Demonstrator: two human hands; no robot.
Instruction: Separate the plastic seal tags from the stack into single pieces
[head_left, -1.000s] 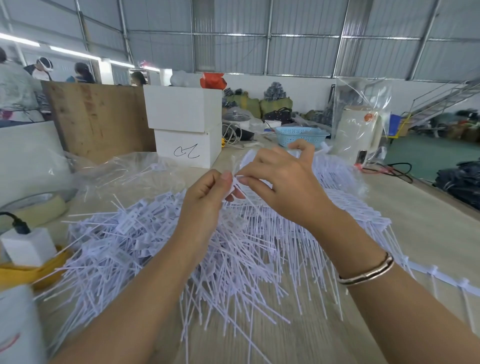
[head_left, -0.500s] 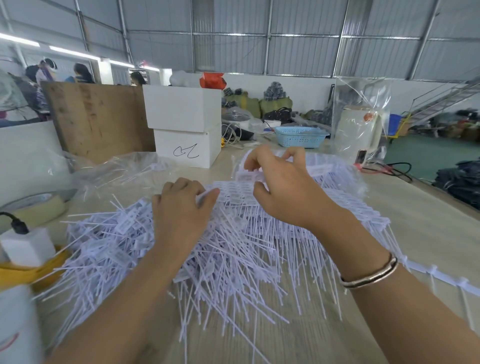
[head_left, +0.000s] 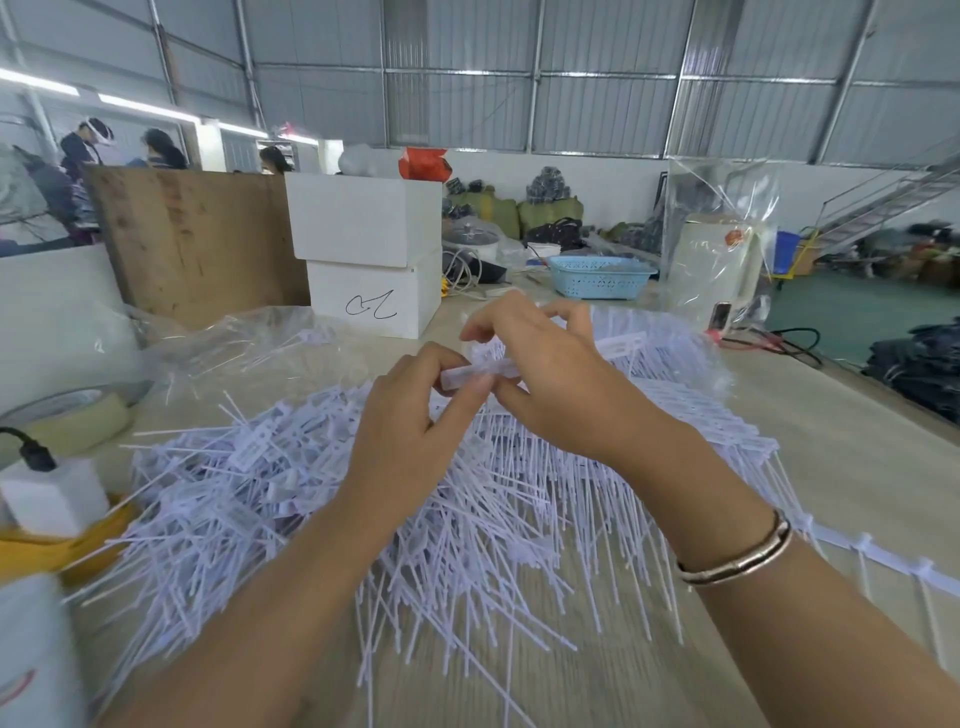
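Hundreds of loose tags (head_left: 291, 499), already single, lie fanned over the left and lower middle of the frame on the table (head_left: 857, 467), their thin tails pointing toward the viewer. Just above them, at the centre, the left hand (head_left: 410, 431) has its fingers curled, with thumb and forefinger pinching the near end of one tag head (head_left: 475, 375). The right hand (head_left: 550, 384) pinches the other end between thumb and curled fingers, the two hands almost touching. Behind and right of it the stack (head_left: 691, 395) of joined tags slopes toward the right edge. The step in hand looks like snapping one tag free of its neighbour. Next, I judge, comes a short twist or pull apart, then dropping the freed piece on the left pile and taking the next head from the stack.
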